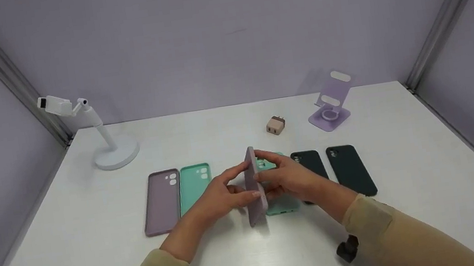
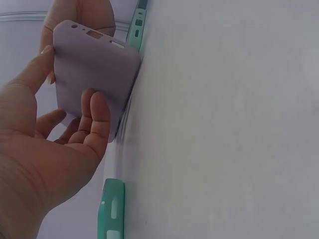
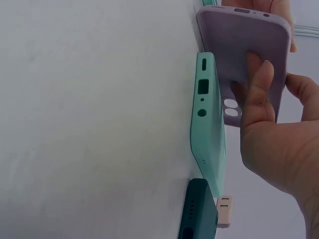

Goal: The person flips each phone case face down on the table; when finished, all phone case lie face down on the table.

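Both hands hold a pale purple phone case on edge over the middle of the table. My left hand grips it from the left, the thumb at its upper edge and fingers against its smooth face. From the other side my right hand holds it, with fingers reaching to the face that shows round camera holes. Just right of it lies a mint green case, partly hidden by my right hand in the head view.
Left of the hands lie a purple case and another mint case. Two dark green cases lie on the right. Behind are a charger plug, a purple phone stand and a white stand with a camera-like head.
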Demonstrator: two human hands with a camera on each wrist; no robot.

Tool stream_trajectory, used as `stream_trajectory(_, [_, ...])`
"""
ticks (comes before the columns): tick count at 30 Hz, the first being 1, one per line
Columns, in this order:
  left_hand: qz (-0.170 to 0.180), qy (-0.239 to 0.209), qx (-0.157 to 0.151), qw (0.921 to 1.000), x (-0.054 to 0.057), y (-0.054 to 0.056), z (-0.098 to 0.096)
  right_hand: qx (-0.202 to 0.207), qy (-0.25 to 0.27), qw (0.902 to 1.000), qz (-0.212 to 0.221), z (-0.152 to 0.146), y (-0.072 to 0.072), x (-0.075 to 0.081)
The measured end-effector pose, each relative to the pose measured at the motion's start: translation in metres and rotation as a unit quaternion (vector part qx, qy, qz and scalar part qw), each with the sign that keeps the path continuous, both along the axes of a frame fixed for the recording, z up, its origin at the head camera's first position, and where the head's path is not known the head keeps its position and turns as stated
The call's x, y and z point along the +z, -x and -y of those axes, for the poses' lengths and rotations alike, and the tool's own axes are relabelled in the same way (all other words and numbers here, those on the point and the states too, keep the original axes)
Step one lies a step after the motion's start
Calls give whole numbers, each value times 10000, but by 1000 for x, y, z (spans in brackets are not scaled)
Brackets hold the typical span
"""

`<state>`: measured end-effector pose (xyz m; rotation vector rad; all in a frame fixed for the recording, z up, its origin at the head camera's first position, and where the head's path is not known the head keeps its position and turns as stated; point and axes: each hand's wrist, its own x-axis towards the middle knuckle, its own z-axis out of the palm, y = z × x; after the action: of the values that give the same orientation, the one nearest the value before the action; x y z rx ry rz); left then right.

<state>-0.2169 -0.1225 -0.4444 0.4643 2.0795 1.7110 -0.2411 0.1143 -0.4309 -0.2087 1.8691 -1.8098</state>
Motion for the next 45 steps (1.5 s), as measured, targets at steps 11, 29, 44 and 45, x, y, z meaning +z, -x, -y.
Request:
stream_trajectory(11, [-369, 623, 940, 9929, 1, -1, -2, -30, -329, 9987, -392, -8, -8, 12])
stream_trajectory(29, [-551, 68, 1830, 9816, 3, 0, 10, -252, 158, 9991, -297, -6, -8, 19])
stream_trajectory(44, [-509, 283, 2386, 9694, 2, 2, 18, -414, -639, 9933, -873, 7, -7, 9])
stream_trajectory(45, [-517, 313, 2380, 9694, 2, 2, 18, -427, -675, 9929, -883, 7, -7, 8])
